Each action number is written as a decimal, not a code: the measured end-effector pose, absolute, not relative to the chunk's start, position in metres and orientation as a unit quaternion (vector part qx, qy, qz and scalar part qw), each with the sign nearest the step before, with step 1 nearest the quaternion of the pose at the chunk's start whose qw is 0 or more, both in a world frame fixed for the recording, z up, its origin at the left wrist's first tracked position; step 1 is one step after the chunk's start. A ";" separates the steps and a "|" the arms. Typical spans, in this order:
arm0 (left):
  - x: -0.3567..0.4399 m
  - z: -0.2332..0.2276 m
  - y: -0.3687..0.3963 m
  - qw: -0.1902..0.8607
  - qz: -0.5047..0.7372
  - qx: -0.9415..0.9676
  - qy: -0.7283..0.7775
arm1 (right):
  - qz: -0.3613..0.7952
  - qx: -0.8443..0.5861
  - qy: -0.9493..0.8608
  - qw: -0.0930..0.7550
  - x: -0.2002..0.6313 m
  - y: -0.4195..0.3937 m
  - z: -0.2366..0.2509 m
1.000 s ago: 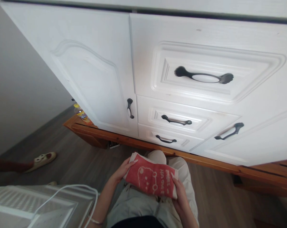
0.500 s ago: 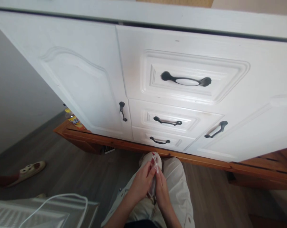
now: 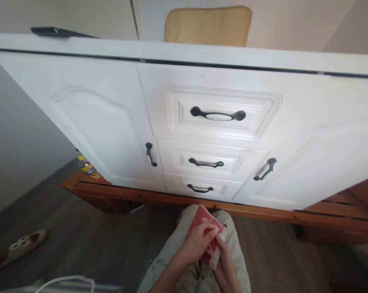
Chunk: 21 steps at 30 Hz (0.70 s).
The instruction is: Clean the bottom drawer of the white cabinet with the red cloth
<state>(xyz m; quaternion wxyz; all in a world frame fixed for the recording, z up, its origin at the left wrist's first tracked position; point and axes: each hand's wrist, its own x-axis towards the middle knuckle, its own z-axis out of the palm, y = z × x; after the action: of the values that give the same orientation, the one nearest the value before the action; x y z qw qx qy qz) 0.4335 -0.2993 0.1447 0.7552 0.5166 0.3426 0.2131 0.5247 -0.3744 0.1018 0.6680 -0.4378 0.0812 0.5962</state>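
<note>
A flat red packet [image 3: 205, 217] with a pale pattern and a light edge lies over my lap, tilted; its exact kind is unclear. My left hand [image 3: 199, 243] rests across its face, fingers bent and fingertips pinched together near the right thumb. Gripping the packet's right edge is my right hand [image 3: 226, 260], its thumb on top. Under both hands are my legs in light trousers [image 3: 165, 260]. What the left fingertips pinch is too small to make out.
Before me stands a white cabinet [image 3: 257, 106] with dark-handled drawers and doors, on a wooden base [image 3: 159, 198]. A dark flat object [image 3: 58, 31] lies on top. A yellow-labelled bottle [image 3: 90, 169] stands left. Another person's foot in a shoe [image 3: 27, 245] and a white cable [image 3: 68, 278] are lower left.
The packet, seen edge-on between both hands before, now shows its red face. My left hand has come over its front. The view has tilted up, revealing the cabinet top and a tan chair back.
</note>
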 end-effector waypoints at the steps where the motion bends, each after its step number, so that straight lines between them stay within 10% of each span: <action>1: 0.436 0.153 -0.290 0.762 0.218 0.508 0.338 | 0.591 -0.433 0.075 0.676 0.530 -0.376 0.104; 10: 0.468 0.262 -0.179 0.783 0.471 0.284 0.289 | 0.543 -0.463 0.072 0.696 0.558 -0.391 0.095; 21: 0.464 0.256 -0.221 0.801 0.537 0.158 0.214 | 0.491 -0.540 0.043 0.683 0.617 -0.418 0.129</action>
<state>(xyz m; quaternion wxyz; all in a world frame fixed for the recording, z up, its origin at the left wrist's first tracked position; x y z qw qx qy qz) 0.4641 -0.2209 0.2562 0.8007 0.1577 0.2136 0.5370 0.6169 -0.4184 0.1293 0.6825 -0.5398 0.0428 0.4908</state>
